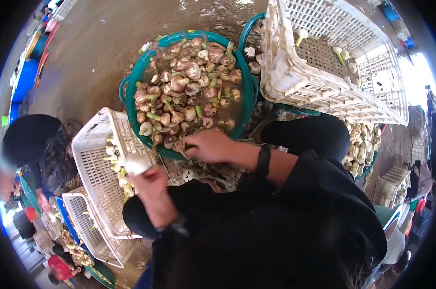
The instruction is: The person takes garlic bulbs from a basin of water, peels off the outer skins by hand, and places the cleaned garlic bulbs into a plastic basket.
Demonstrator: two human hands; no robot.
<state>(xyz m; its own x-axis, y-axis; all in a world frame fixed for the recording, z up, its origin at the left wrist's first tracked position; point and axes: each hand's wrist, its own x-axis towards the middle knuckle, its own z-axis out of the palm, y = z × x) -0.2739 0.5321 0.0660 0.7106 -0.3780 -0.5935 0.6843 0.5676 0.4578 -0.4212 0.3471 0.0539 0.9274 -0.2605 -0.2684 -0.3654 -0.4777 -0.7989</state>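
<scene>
A round green tub (250, 91) holds many unpeeled bulbs (179, 84) with brown, dirty skins, some lying in murky water. My right hand (211, 146) is over the tub's near rim, its fingers curled at the bulbs; what they grip, if anything, is hidden. My left hand (153, 190) holds a white peeled bulb (137, 164), blurred by motion, above the right side of a white plastic crate (90, 144). Peeled bulbs with green stems (116, 159) lie inside that crate.
A large white crate (319, 82) with a few bulbs stands at the upper right, over more tubs. Peeled bulbs (360, 149) fill a tub beside my right knee. A second crate (85, 224) and a co-worker (40, 149) are at the left. Peelings litter the floor.
</scene>
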